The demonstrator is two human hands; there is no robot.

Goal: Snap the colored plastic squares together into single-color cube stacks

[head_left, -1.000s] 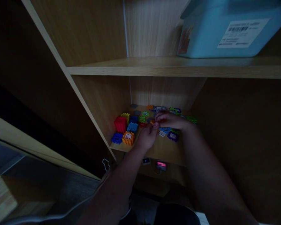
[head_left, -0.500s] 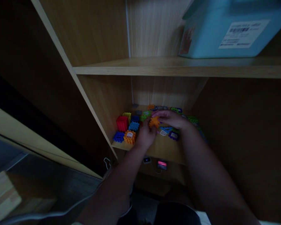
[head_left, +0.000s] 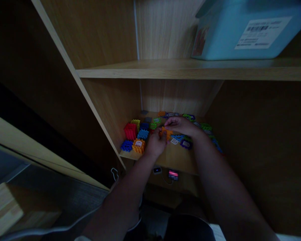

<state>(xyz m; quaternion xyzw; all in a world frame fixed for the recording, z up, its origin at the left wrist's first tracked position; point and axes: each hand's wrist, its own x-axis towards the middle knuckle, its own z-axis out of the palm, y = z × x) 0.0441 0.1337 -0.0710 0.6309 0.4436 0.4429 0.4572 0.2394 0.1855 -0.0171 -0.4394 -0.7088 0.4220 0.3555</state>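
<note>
My left hand [head_left: 156, 142] grips an orange interlocking toy piece [head_left: 167, 133] with notched edges, thumb and fingers closed on it over the lower shelf. From above and to the right, my right hand [head_left: 179, 126] pinches at the piece's upper edge; its fingertips are partly hidden. Left of my hands stand cube-shaped builds: a red block [head_left: 130, 131], a light blue block [head_left: 142, 134], an orange block [head_left: 138, 146] with a white window and a dark blue block [head_left: 127, 145]. A purple piece [head_left: 186, 144] and a white window piece [head_left: 174, 141] lie to the right.
Green pieces [head_left: 206, 127] and other flat pieces lie along the back and right of the shelf. Overhead, an upper shelf edge [head_left: 165, 73] carries a light blue bin [head_left: 220, 40]. Below are a small device with a lit screen [head_left: 157, 170] and a phone-like screen [head_left: 173, 174].
The orange piece has turned, so it shows at a different angle. My right fingers have shifted up to its top edge, while my left hand stays almost in place.
</note>
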